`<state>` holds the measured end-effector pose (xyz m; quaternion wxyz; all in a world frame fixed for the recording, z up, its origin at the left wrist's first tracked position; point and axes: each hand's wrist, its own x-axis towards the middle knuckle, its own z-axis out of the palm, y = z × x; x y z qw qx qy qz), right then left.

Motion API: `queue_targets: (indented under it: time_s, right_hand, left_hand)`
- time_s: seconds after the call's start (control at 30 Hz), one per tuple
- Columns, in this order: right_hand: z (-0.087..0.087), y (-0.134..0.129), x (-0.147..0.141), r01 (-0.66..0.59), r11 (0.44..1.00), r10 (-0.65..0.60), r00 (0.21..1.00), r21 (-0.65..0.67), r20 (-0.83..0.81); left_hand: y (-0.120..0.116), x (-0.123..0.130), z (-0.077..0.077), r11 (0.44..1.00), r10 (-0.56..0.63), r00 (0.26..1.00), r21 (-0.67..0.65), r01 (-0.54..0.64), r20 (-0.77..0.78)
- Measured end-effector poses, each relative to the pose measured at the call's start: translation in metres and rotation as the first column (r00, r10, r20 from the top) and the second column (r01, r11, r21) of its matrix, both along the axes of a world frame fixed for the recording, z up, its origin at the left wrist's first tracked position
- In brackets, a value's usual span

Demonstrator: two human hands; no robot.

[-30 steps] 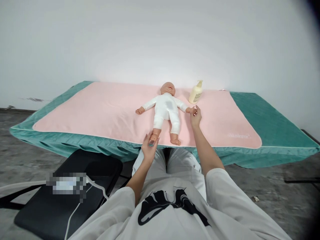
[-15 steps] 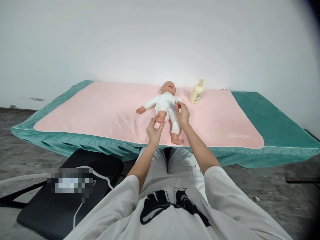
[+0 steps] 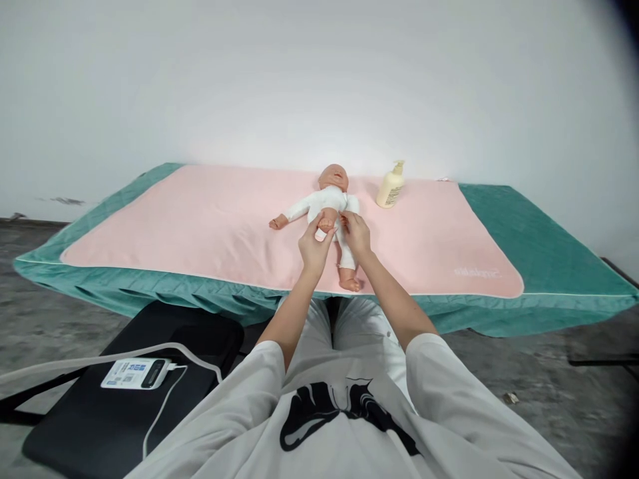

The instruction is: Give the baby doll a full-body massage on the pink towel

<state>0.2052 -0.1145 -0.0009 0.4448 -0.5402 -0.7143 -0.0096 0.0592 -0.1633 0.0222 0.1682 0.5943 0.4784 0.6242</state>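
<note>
A baby doll [image 3: 333,197] in a white suit lies on its back on a pink mat [image 3: 224,219], head toward the wall. My left hand [image 3: 316,246] grips the doll's raised foot, thumb and fingers on either side of it. My right hand [image 3: 354,233] is closed around the doll's hand, close beside the raised foot; my fingers mostly cover the small hand. The doll's other leg lies straight toward the front edge, and its other arm stretches out to the left.
A cream pump bottle [image 3: 390,186] stands on the mat, right of the doll's head. Green cloth [image 3: 544,246] covers the table under the mat. At lower left, a black chair [image 3: 200,339] holds a white device [image 3: 134,373] with cables.
The doll's raised foot and the hand in my right hand have come closer together. My left hand has moved up and slightly right, my right hand down and left.
</note>
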Motion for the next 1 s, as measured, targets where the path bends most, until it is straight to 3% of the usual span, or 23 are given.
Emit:
queue_targets:
  time_s: [0.3,0.53,0.87,1.0]
  right_hand:
    - [-0.002,0.002,0.002,-0.011,1.0,0.011,1.0,0.004,-0.011]
    - [0.0,0.001,0.017,0.006,1.0,-0.002,0.99,0.029,-0.144]
    - [-0.011,0.0,0.059,0.109,0.993,-0.116,0.967,-0.041,-0.226]
    - [-0.017,0.002,0.076,0.135,0.99,-0.143,0.957,-0.051,-0.253]
  left_hand:
    - [-0.006,-0.002,0.003,0.999,-0.007,1.0,0.033,0.008,-0.029]
    - [-0.03,-0.01,0.004,0.999,0.005,0.997,0.042,-0.002,-0.081]
    - [-0.08,-0.031,-0.029,0.995,0.094,0.97,0.039,-0.087,-0.224]
    - [-0.095,-0.044,-0.046,0.998,0.068,0.966,0.02,-0.065,-0.249]
